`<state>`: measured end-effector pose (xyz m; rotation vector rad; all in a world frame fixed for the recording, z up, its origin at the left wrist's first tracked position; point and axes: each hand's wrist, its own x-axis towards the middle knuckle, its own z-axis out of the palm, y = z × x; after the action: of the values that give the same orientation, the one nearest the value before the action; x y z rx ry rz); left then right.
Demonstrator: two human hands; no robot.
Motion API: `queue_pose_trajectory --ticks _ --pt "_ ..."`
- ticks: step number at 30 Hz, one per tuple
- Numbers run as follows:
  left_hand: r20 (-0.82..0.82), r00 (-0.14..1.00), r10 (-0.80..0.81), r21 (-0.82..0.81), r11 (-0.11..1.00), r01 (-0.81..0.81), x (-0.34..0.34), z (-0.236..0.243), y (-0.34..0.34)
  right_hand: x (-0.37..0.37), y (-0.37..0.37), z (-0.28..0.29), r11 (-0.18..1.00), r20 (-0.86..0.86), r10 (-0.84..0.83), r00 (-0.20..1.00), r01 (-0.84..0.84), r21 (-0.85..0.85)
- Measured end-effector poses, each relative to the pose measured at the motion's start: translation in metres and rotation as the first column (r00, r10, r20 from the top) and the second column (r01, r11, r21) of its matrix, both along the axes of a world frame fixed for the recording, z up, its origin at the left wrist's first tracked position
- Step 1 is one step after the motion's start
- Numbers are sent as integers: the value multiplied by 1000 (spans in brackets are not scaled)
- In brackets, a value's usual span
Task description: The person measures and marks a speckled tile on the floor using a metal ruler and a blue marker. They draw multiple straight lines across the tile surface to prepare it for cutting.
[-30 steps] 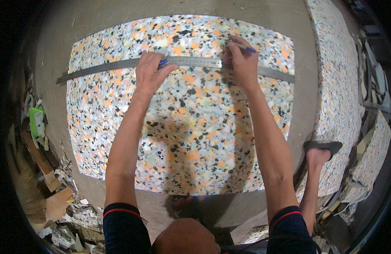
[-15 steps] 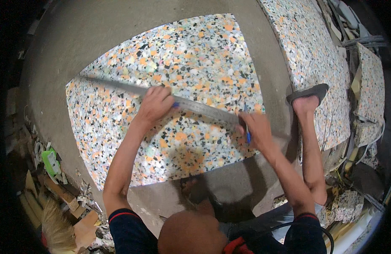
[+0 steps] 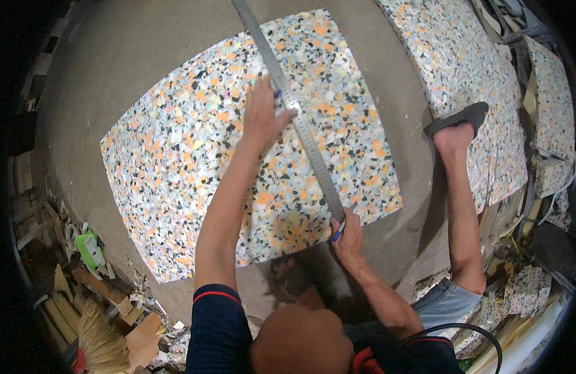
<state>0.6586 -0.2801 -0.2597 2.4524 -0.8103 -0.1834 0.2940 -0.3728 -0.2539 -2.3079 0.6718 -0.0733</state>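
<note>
A long steel ruler (image 3: 312,149) lies slantwise over a speckled foam sheet (image 3: 176,162), its far end reaching past the sheet's back edge. My left hand (image 3: 263,118) rests on the sheet with fingers stretched and spread, the thumb touching the ruler. A small blue bit shows between that hand and the ruler; what it is, I cannot make out. By the sheet's near edge my right hand (image 3: 349,237) is closed round a blue pen (image 3: 340,231), its fingers at the ruler's near end. Whether those fingers also grip the ruler is partly hidden.
To the right lies another speckled foam sheet (image 3: 465,68), my sandalled foot (image 3: 456,128) at its edge. Foam offcuts (image 3: 553,100) pile up beyond it. At the lower left are a straw broom (image 3: 101,340), a green object (image 3: 90,249) and scraps on the concrete floor (image 3: 144,43).
The ruler has swung from lying across the sheet to pointing away from me. My left hand has moved forward and its fingers have spread; my right hand has come nearer with the pen.
</note>
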Motion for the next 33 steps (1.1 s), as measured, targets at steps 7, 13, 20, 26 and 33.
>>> queue_pose_trajectory --ticks 7,13,20,26,33 --pt "-39 999 -29 126 991 34 16 -12 -4 -23 2 0 999 -43 -5 999 3 -33" --pt "97 993 -68 124 991 56 10 -22 -3 -26 8 15 999 -85 43 995 -46 -26" --pt "322 936 -142 113 987 111 24 -68 0 -57 -12 47 967 -379 184 907 -235 -94" --pt "325 917 -231 94 973 211 41 -79 14 -84 -14 37 975 -430 177 885 -218 -49" --pt "322 923 -213 50 977 208 37 -83 17 -89 -5 36 980 -437 169 883 -199 -23"
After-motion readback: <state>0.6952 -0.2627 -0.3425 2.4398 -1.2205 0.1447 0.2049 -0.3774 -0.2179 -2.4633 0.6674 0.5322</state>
